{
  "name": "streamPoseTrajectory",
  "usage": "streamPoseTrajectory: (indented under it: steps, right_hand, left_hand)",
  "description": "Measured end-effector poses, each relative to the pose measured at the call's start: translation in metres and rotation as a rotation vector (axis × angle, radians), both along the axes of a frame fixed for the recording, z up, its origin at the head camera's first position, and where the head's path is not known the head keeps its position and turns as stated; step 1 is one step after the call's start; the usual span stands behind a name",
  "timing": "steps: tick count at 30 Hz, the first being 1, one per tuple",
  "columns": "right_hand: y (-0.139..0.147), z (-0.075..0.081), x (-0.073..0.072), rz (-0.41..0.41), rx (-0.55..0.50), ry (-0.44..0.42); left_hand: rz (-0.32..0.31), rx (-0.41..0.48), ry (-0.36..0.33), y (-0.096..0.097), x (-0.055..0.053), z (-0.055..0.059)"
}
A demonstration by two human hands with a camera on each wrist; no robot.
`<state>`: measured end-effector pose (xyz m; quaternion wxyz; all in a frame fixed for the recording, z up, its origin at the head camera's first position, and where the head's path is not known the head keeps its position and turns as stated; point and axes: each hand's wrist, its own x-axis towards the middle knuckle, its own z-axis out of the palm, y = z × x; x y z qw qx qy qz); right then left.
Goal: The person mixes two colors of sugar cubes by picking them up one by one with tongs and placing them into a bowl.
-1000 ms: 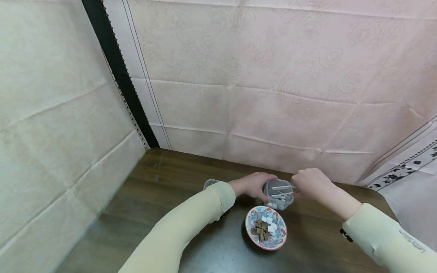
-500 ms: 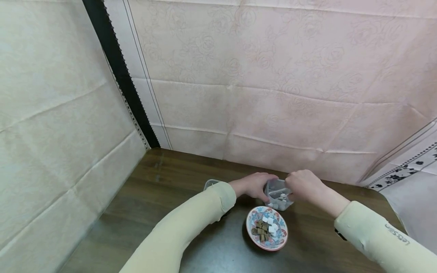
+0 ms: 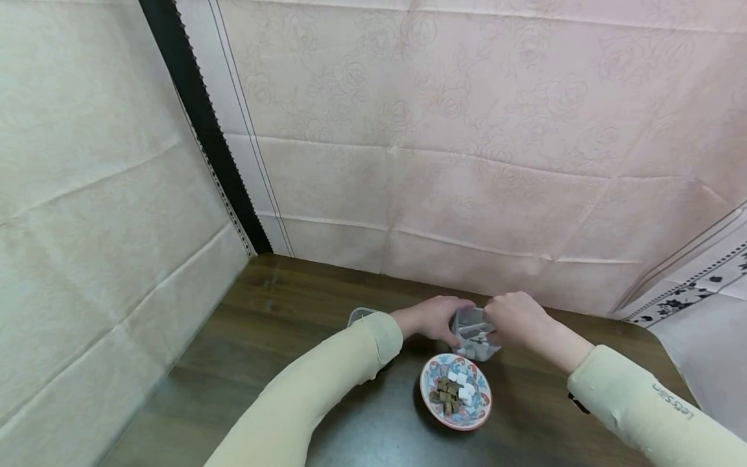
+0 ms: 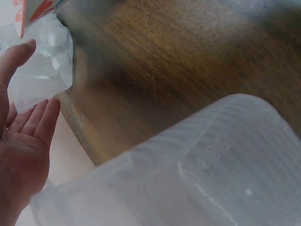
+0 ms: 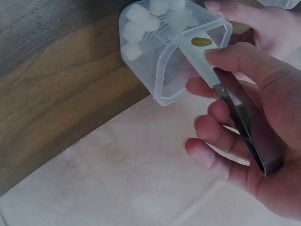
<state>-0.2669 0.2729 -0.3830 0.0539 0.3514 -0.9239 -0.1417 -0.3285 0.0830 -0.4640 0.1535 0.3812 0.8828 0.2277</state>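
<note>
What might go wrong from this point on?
The tongs in the right hand reach into the tub; a knock could tip it and spill white cubes if the left hand loosens its grip.
The plate sits close by, so a shifting tub might bump it.
The left sleeve, beside a second tub, might nudge it.

Two hands [image 3: 430, 316] [image 3: 518, 319], two tubs [image 3: 478, 351] [image 4: 225, 160], one plate [image 3: 480, 405], tongs [image 5: 245, 109] — one pair

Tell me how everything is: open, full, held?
Tub: open, white pieces inside, held by left hand.
Tweezers: held in right hand, reaching into the tub.
Plate: right way up, holding brown cubes, white cubes.
Other tub: contents unclear.
Cloth: creased.
</note>
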Motion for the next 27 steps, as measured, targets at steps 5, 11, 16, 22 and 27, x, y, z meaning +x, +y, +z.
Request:
streamPoseTrajectory:
  steps: [5, 11, 16, 22, 27]
  right_hand:
    - [-0.001, -0.002, -0.002, -0.016, -0.008, -0.006]
    - [-0.001, -0.001, -0.001, -0.012, -0.001, -0.026]
    - [0.005, 0.006, 0.003, -0.041, -0.051, -0.038]
    - [0.019, 0.019, 0.013, -0.040, -0.168, -0.034]
    - [0.030, 0.030, 0.023, -0.016, -0.191, 0.016]
  left_hand:
    - [-0.007, 0.009, 0.000, 0.000, -0.001, 0.001]
    - [-0.008, 0.003, 0.014, 0.001, -0.002, -0.001]
    - [-0.005, 0.005, 0.018, 0.002, -0.002, -0.003]
    - [-0.011, 0.007, 0.026, 0.002, -0.002, -0.003]
    - [-0.019, 0.005, 0.043, 0.002, -0.002, -0.003]
